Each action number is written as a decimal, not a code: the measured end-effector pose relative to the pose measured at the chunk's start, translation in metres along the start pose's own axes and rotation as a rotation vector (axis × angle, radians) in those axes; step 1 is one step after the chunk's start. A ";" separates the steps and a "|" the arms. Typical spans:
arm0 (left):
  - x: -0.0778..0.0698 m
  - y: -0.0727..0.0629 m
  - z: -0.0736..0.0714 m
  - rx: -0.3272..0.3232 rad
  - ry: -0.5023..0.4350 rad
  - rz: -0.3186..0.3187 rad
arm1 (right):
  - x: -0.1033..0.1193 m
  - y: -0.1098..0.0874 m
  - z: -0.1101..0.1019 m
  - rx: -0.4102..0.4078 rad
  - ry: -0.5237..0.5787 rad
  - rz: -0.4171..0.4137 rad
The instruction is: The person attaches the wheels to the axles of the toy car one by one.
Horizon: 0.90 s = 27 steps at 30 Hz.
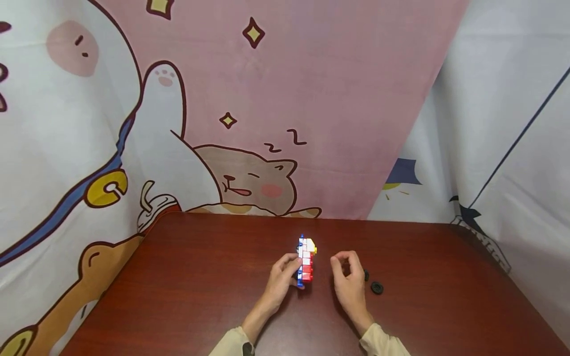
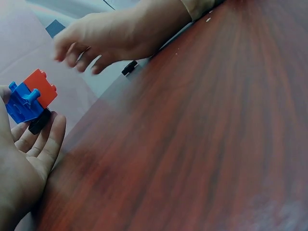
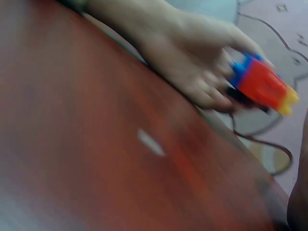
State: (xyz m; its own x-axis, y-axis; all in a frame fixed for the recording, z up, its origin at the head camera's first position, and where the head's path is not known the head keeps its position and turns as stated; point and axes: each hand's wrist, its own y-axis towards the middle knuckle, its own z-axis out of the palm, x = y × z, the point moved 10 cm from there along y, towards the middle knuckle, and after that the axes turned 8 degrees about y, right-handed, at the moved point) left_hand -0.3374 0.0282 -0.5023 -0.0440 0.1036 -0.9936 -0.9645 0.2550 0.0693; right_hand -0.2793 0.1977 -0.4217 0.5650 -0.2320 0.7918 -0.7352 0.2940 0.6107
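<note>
My left hand [image 1: 281, 281] grips a toy brick vehicle [image 1: 307, 267] above the table, thumb on its near side. The toy has a blue base, with red and white bricks and a yellow piece at its far end. In the left wrist view a black wheel [image 2: 39, 121] sits at the underside of the blue base, beside my fingers. To the right of the toy, my right hand [image 1: 349, 284] hovers with fingers loosely bent, nothing visible between them. Close by its right side lies a black wheel [image 1: 376, 288]; a second wheel [image 1: 366, 275] is partly hidden behind that hand.
The brown wooden table [image 1: 200, 296] reaches back to a pink and white cartoon cloth [image 1: 356, 99] hanging behind it. White cloth [image 1: 512, 198] also hangs along the right edge.
</note>
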 end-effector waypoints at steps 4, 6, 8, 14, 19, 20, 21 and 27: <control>0.001 0.000 0.000 0.006 0.002 -0.006 | -0.003 0.007 -0.023 -0.099 -0.019 -0.065; 0.002 0.000 0.000 0.001 -0.001 -0.006 | -0.003 0.009 -0.027 -0.104 -0.036 -0.073; 0.002 0.000 0.000 0.003 -0.002 -0.004 | -0.006 0.008 -0.030 -0.106 -0.042 -0.076; 0.003 -0.004 0.000 -0.005 -0.002 -0.002 | -0.028 0.002 -0.054 -0.162 -0.141 -0.085; 0.003 -0.002 0.000 -0.006 -0.005 0.005 | -0.049 0.002 -0.081 -0.174 -0.233 0.009; 0.003 -0.002 0.001 -0.002 -0.005 0.006 | -0.052 0.002 -0.085 -0.170 -0.244 0.036; 0.003 -0.002 0.002 0.002 -0.006 0.007 | -0.055 0.002 -0.090 -0.165 -0.259 0.064; -0.001 0.000 0.003 0.005 -0.006 0.004 | -0.065 0.003 -0.103 -0.078 -0.306 0.205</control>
State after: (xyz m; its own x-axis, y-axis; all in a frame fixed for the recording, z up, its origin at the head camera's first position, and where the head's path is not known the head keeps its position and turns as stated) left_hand -0.3366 0.0307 -0.5012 -0.0463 0.1104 -0.9928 -0.9631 0.2590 0.0737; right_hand -0.2794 0.3085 -0.4708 0.2617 -0.4241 0.8670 -0.7842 0.4301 0.4471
